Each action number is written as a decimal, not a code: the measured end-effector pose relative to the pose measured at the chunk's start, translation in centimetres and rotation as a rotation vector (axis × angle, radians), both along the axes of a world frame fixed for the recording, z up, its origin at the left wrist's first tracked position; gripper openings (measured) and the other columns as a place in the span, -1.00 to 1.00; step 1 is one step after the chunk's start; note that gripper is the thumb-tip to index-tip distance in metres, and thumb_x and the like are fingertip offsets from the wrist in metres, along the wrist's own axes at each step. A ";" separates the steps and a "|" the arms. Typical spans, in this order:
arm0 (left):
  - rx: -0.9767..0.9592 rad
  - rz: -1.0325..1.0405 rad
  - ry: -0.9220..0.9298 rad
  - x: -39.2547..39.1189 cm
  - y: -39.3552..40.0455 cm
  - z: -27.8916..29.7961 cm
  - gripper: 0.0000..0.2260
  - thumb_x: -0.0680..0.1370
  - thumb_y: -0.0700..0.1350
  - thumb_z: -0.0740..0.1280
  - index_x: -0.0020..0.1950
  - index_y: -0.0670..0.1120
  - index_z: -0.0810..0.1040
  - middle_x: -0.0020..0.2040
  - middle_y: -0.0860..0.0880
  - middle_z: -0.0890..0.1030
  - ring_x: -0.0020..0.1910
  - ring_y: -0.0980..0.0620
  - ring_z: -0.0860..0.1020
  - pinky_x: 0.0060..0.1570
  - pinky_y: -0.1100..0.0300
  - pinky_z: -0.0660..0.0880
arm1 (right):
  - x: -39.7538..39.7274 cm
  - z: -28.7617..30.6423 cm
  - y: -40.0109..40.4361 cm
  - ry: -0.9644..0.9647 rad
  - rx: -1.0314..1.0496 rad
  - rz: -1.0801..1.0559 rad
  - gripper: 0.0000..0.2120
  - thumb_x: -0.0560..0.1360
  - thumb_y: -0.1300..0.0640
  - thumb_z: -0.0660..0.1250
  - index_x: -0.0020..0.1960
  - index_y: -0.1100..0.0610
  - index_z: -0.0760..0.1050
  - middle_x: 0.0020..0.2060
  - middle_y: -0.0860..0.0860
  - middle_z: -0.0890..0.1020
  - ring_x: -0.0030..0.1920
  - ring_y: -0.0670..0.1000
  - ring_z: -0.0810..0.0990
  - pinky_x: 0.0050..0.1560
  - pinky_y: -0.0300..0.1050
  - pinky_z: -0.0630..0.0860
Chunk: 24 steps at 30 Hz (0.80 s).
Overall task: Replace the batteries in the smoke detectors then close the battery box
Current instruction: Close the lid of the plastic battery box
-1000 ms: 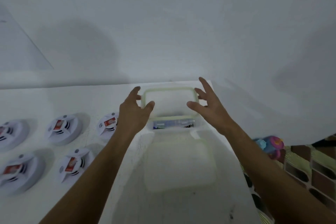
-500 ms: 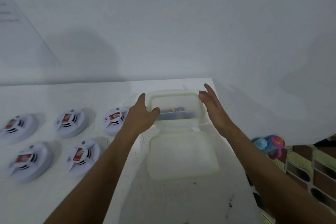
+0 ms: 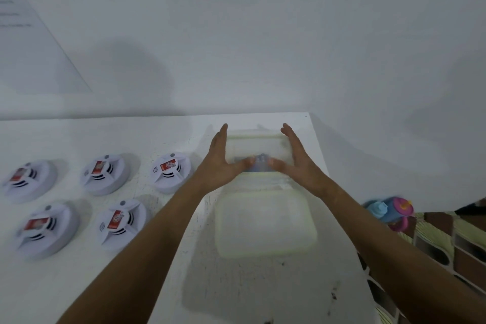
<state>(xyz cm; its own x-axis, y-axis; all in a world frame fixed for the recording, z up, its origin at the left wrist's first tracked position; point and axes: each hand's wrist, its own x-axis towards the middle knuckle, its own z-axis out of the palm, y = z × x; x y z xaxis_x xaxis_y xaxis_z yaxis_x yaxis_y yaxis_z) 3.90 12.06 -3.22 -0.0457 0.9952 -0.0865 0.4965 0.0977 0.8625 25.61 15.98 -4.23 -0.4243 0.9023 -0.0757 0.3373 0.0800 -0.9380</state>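
Lying flat on the white counter (image 3: 79, 292) nearest the viewer, the detached lid (image 3: 265, 223) sits just in front of the clear battery box (image 3: 256, 144). Five smoke detectors (image 3: 168, 171) rest in two rows to the left. Beyond the lid, the left hand (image 3: 219, 163) and right hand (image 3: 295, 160) flank the box, fingers straight along its side walls, thumbs against its near wall.

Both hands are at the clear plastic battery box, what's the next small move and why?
Probably lift the clear plastic battery box, flanked by left hand and right hand, toward the loose translucent lid, which lies nearer the person.
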 end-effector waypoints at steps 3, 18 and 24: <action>-0.025 -0.177 0.107 -1.0 0.2 0.5 0.15 0.25 0.20 0.56 0.56 0.15 -0.19 0.57 0.18 -0.14 0.54 0.15 -0.09 0.47 0.08 0.07 | 0.4 -0.1 0.5 -0.074 0.025 0.081 0.17 0.26 -0.10 0.61 0.60 -0.15 -0.13 0.57 -0.22 0.04 0.51 -0.17 0.12 0.48 -0.12 0.19; -0.036 -0.360 0.439 -2.5 2.5 0.3 0.17 0.21 0.32 0.51 0.53 0.19 -0.24 0.58 0.11 -0.16 0.56 0.02 -0.13 0.49 -0.12 0.02 | 0.7 0.0 2.1 -0.133 0.122 0.135 0.22 0.21 0.04 0.67 0.55 -0.22 -0.14 0.55 -0.13 0.12 0.48 -0.11 0.17 0.45 -0.11 0.22; -0.016 -0.375 0.454 -2.5 3.0 0.6 0.17 0.23 0.25 0.55 0.53 0.18 -0.24 0.59 0.11 -0.12 0.56 -0.01 -0.07 0.51 -0.13 -0.01 | 0.4 -0.4 2.9 -0.209 0.149 0.196 0.29 0.14 -0.10 0.68 0.56 -0.23 -0.15 0.54 -0.19 0.08 0.48 -0.11 0.16 0.46 -0.08 0.23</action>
